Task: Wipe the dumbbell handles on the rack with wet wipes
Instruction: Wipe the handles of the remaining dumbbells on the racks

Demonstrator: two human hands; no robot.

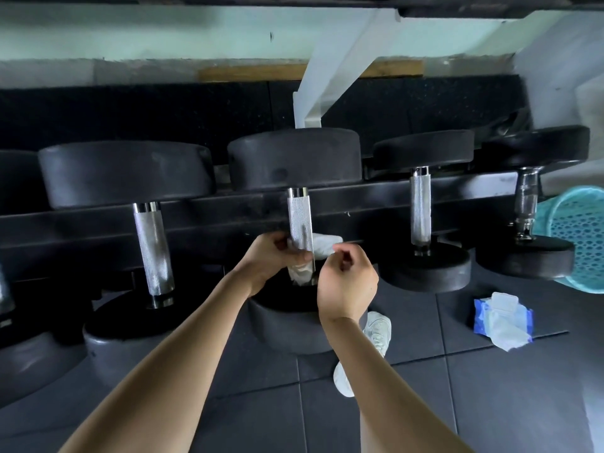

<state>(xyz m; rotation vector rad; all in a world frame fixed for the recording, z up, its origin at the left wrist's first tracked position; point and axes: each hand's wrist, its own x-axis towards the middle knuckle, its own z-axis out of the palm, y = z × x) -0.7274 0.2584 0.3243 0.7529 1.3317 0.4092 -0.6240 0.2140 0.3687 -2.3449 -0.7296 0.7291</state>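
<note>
Rubber gym flooring (490, 387) lies under the rack (81, 220), where the left grip (271, 258) and, seemingly, the right grip (346, 279) pinch a wet wipe (322, 245) wrapped round the handle (300, 220) between them, leaving, I judge, neighbouring handles (420, 207) to wipe.

- Dumbbell heads (294, 156): matte black.
- Handles (300, 220): silver, with fine cross-hatched knurling.
- Wipe (323, 245), centre: white.
- Wipes pack (501, 317), 4 o'clock: blue, white lid.
- Basket (575, 223), 3 o'clock: turquoise, patterned with round holes.
- Floor mats (490, 403): dark grey.
- Shoe (379, 328), 5 o'clock: white.
- Wall (130, 37), 12 o'clock: pale green.
</note>
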